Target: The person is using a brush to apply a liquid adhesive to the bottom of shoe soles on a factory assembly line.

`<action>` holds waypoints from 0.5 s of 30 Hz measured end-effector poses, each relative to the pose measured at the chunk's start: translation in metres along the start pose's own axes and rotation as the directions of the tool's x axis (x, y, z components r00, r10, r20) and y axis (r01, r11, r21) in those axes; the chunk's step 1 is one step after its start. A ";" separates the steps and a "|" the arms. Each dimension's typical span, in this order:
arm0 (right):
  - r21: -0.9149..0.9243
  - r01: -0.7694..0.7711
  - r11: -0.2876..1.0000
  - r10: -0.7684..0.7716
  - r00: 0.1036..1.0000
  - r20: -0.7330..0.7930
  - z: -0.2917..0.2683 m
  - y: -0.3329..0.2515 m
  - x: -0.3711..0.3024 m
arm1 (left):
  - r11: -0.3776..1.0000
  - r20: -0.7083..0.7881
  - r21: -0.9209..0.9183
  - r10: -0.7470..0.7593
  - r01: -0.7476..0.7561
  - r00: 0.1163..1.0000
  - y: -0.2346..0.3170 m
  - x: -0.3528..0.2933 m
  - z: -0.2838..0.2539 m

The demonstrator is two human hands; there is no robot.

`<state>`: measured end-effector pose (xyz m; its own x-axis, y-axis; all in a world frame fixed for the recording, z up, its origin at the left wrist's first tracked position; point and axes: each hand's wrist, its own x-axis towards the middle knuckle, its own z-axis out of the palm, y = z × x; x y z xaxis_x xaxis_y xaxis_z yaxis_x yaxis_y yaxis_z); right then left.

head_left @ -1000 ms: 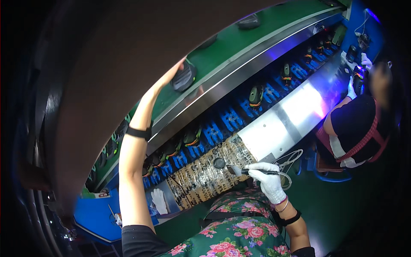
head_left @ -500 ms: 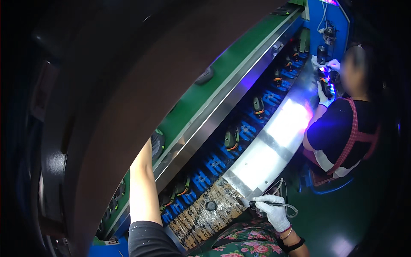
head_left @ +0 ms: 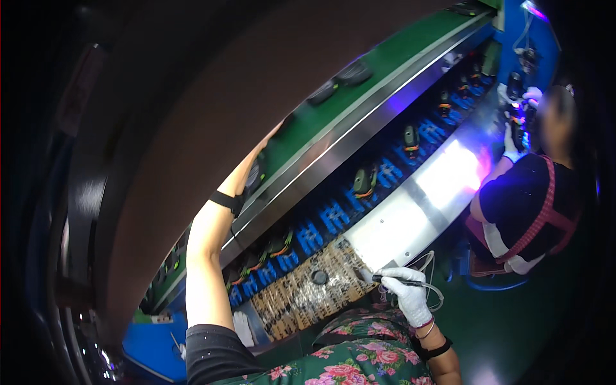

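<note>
My right hand (head_left: 410, 298), in a white glove, is closed round a black-handled brush (head_left: 401, 280) with a pale, flared tip. A thin looped tube trails from it. The tip is over the right end of the tape-covered cardboard (head_left: 308, 292), where a round black piece (head_left: 319, 277) lies. My bare left hand (head_left: 260, 154), with a black band at the wrist, reaches over the green conveyor (head_left: 398, 61). A dark shoe (head_left: 255, 176) is beside it; a dark overhang hides the fingertips, so their grip does not show.
Dark shoes (head_left: 366, 179) stand on a lower line with blue holders (head_left: 333, 218). A metal rail (head_left: 359, 135) divides the two lines. A pale worktop (head_left: 391, 234) curves toward a seated co-worker (head_left: 526, 205), who holds a dark shoe under violet light. A white glove (head_left: 244, 328) lies near my left forearm.
My left arm has reached farther up over the conveyor, bringing its wristband into view. The view has shifted, uncovering more of the lower left. My right hand keeps the brush at the cardboard's end.
</note>
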<state>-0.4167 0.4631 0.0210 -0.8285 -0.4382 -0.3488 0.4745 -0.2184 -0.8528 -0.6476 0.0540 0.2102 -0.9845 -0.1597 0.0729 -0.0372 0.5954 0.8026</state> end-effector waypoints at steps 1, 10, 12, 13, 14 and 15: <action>-0.007 -0.009 1.000 0.009 0.999 -0.045 -0.008 0.008 -0.003 | 0.997 -0.113 0.069 0.054 -0.047 0.992 -0.004 -0.007 0.011; -0.017 -0.049 0.999 0.051 0.995 0.086 0.022 0.023 -0.015 | 0.202 -0.486 0.780 -0.400 0.592 0.777 -0.160 -0.169 -0.215; -0.024 -0.048 0.999 0.051 0.989 0.141 0.027 0.024 -0.019 | 0.486 -0.363 0.735 -0.306 0.472 0.880 -0.148 -0.211 -0.222; -0.024 -0.051 0.998 0.054 0.986 0.158 0.030 0.022 -0.019 | 0.717 -0.258 0.633 -0.162 0.293 0.953 -0.138 -0.234 -0.226; 0.001 -0.071 0.997 0.070 0.980 0.187 0.035 0.020 -0.020 | 0.709 -0.271 0.634 -0.167 0.307 0.948 -0.129 -0.260 -0.225; 0.013 -0.099 0.995 0.094 0.976 0.195 0.038 0.022 -0.019 | 0.822 -0.246 0.485 -0.197 0.297 0.949 -0.114 -0.278 -0.200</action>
<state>-0.3792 0.4333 0.0233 -0.7062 -0.6181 -0.3452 0.5580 -0.1857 -0.8088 -0.3358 -0.1268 0.2167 -0.8845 -0.4631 0.0566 -0.4064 0.8243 0.3942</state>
